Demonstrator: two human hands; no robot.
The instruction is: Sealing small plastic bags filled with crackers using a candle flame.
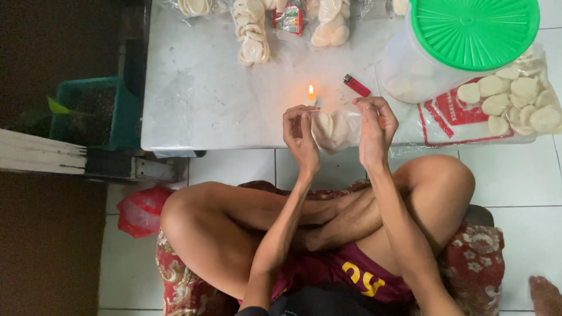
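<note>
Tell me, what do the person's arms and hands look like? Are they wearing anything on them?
Both arms are bare, with no sleeves in view. The left hand and right hand wear no gloves, and no rings, watch or bracelets can be seen. The arms are long and slim.

Home floor, by the look of it, doubling as a small snack-packing spot: white tiles (527, 175), patterned cushion (474, 257) underfoot, low table (199, 99) carrying bagged crackers (252, 35) along its far edge, a lit candle (311, 96) near its front edge, a lighter (356, 85), a green-lidded tub (468, 35) at its right corner.
</note>
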